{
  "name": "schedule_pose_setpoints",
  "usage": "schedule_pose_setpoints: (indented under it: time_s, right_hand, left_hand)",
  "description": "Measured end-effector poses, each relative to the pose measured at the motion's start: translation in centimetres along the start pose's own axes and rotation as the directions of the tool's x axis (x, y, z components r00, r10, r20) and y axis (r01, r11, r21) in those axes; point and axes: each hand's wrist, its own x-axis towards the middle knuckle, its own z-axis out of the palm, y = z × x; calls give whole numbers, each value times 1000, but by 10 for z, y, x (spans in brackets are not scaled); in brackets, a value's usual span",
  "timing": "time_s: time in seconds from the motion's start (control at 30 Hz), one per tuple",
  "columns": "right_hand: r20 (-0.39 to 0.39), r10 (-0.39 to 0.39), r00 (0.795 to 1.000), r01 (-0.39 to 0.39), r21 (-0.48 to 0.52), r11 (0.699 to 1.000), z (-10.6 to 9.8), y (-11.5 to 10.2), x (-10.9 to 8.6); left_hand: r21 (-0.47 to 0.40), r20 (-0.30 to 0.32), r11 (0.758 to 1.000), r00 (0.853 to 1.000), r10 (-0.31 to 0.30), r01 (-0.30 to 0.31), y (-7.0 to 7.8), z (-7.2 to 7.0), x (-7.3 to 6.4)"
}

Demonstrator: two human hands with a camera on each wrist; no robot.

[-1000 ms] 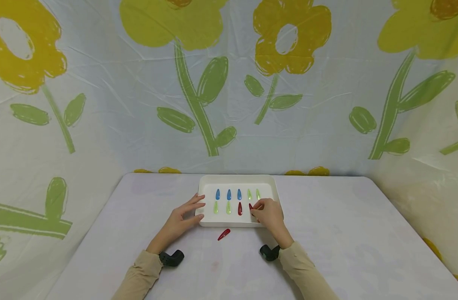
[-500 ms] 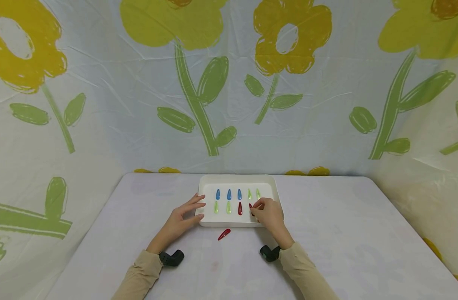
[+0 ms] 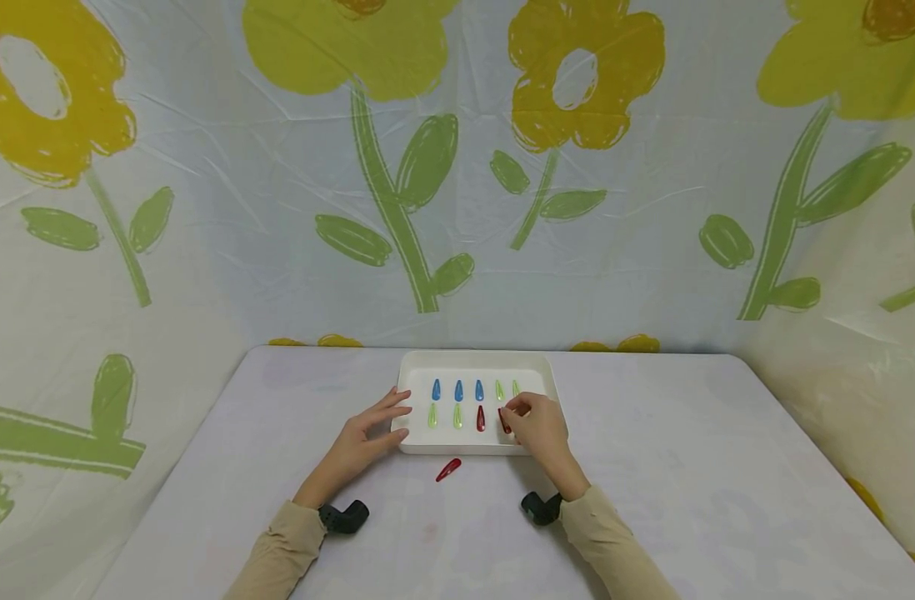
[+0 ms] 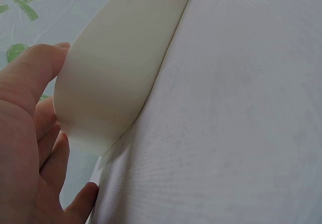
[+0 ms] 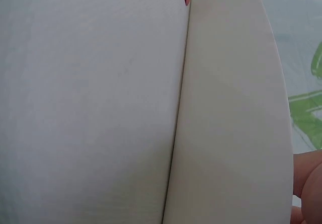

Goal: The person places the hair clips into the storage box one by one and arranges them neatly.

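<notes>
A shallow white tray (image 3: 472, 358) holds two rows of snap hair clips. Blue clips (image 3: 458, 390) and green clips lie in the far row; two green clips (image 3: 432, 415) and a red clip (image 3: 481, 418) lie in the near row. At that row's right end, my right hand (image 3: 538, 425) pinches another red hair clip (image 3: 505, 421), partly covered by the fingertips. My left hand (image 3: 363, 437) rests against the tray's left end, fingers spread and fairly straight. In the left wrist view, the thumb (image 4: 37, 65) touches the tray's rim. The right wrist view shows only finger parts behind the tray wall (image 5: 231, 108).
One loose red hair clip (image 3: 448, 470) lies aslant on the white-covered table (image 3: 652, 467), just in front of the tray. A flower-printed cloth (image 3: 277, 250) hangs behind the table and along both sides.
The right fingers have shifted slightly, and more of the red hair clip at their tips shows now. The left hand, the tray and the loose clip stay in place.
</notes>
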Motion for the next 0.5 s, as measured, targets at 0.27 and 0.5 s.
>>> schedule_pose_setpoints:
  time_s: [0.27, 0.5]
  right_hand:
    - [-18, -26, 1000, 25, -24, 999, 0, 0, 2]
    - [-20, -42, 999, 42, 9, 999, 3, -4, 0]
  left_hand:
    - [-8, 5, 1000, 1000, -7, 7, 7, 0, 0]
    - [1, -2, 1000, 1000, -22, 22, -2, 1, 1]
